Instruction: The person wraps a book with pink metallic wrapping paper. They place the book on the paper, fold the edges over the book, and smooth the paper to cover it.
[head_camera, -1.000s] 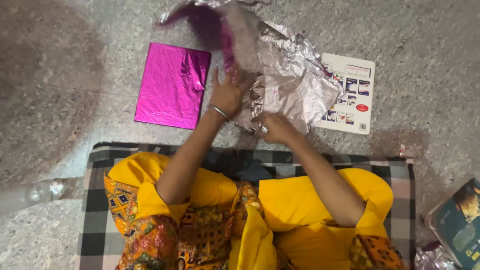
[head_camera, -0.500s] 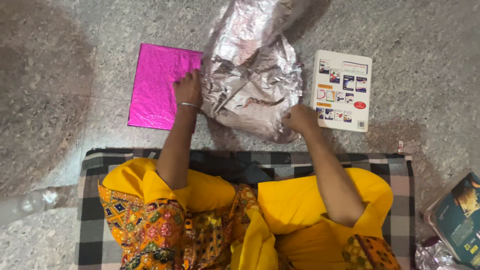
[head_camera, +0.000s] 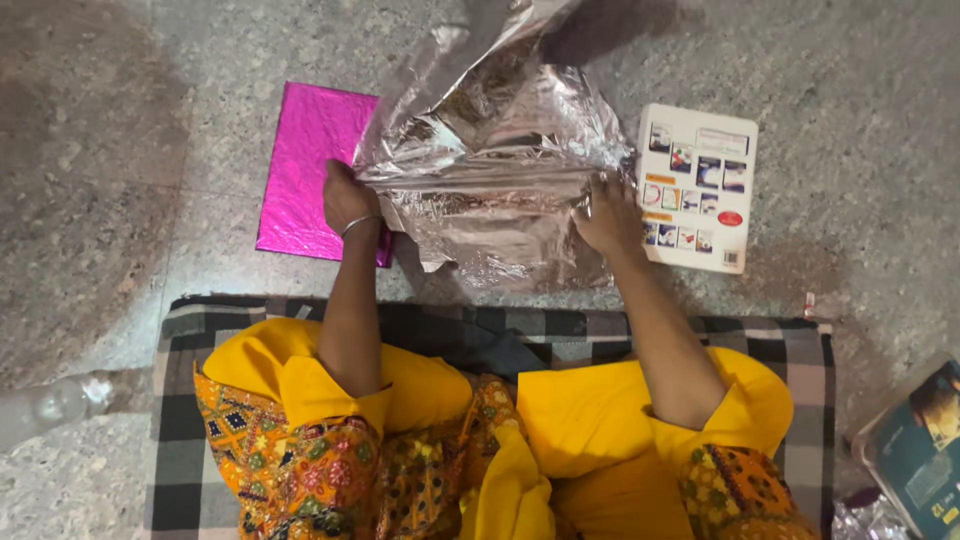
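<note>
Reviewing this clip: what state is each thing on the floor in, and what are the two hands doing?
silver foil sheet: crumpled, spread between both hands
left hand: gripping the foil's left edge
right hand: gripping the foil's right edge
pink wrapped packet: flat, wrapped
white book: closed, flat, unwrapped
checked mat: spread flat under the person

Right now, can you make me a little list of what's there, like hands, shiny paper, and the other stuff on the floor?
left hand: left hand grips the left edge of the silver foil sheet
right hand: right hand grips the sheet's right edge
silver foil sheet: crumpled, stretched between both hands, far part lifted
pink packet: pink foil-wrapped flat packet on the stone floor, left of the sheet
white book: white book, lying flat, right of the sheet
seat: checked cloth under the person
</note>
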